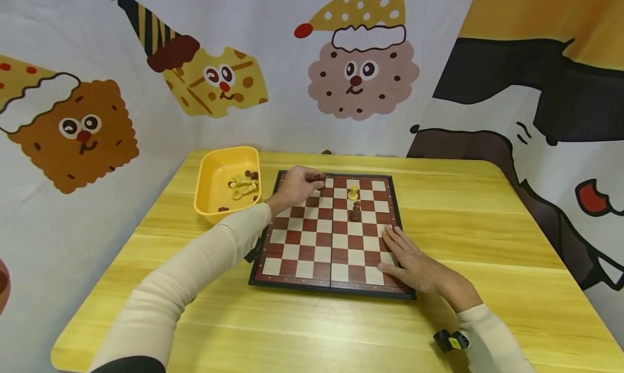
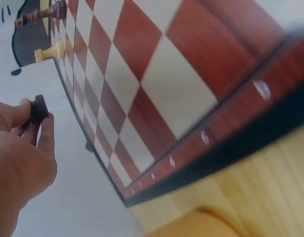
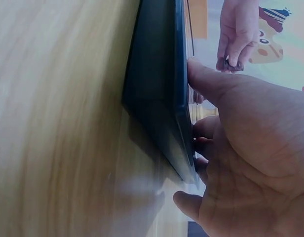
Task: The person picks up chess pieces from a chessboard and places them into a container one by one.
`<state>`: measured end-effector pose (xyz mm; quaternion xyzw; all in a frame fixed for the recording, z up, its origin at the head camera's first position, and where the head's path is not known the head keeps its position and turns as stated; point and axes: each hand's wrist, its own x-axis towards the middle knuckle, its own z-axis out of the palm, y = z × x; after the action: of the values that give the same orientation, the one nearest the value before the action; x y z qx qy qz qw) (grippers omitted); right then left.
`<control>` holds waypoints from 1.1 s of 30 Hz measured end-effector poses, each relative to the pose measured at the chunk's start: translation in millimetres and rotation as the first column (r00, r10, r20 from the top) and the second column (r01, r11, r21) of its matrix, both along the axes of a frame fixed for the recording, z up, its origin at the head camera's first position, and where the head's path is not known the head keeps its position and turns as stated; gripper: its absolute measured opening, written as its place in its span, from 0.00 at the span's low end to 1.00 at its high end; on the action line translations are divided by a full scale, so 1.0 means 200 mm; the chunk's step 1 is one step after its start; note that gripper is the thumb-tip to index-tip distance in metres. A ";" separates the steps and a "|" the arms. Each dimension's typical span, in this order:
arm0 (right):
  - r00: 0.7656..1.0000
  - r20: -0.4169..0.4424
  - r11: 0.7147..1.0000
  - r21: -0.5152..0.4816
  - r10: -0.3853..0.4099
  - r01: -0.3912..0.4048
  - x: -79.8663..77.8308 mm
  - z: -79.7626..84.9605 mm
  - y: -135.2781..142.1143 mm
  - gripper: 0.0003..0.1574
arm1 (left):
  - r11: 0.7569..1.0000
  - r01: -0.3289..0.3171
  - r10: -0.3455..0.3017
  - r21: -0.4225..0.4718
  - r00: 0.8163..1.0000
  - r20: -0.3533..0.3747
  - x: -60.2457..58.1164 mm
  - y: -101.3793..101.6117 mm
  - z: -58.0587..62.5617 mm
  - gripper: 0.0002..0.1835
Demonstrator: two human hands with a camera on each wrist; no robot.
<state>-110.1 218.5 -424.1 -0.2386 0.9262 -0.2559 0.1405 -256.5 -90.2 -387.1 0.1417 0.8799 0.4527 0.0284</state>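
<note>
In the head view my left hand [image 1: 296, 187] is above the far left part of a red-and-white chessboard [image 1: 322, 254]. Its thumb and fingers pinch a dark brown chess piece [image 2: 39, 108], partly hidden by the fingers; its kind cannot be told. A pale yellow rook [image 1: 353, 192] stands upright on the right half of the board, with a taller brown chess piece [image 1: 356, 213] nearer to me. My right hand [image 1: 416, 262] rests on the board's right edge with fingers extended, its thumb and fingertips touching the top, as the right wrist view also shows.
A yellow plastic tub [image 1: 207, 191] stands left of the board, holding several yellow and brown pieces [image 1: 244, 187]. Everything sits on a wood-grain table [image 1: 487, 221]. Behind its far edge hangs a white cartoon-printed cloth [image 1: 287, 91].
</note>
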 end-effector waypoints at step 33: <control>1.000 0.013 1.000 -0.015 -0.002 0.003 -0.01 0.00 0.00 0.54 | 0.964 -0.262 0.258 -0.052 0.964 -0.067 -0.08 -0.73 0.10 0.13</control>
<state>-112.5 218.0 -423.5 -0.2367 0.9236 -0.2644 0.1446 -272.2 -236.8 -366.6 0.0375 0.9046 0.4212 -0.0532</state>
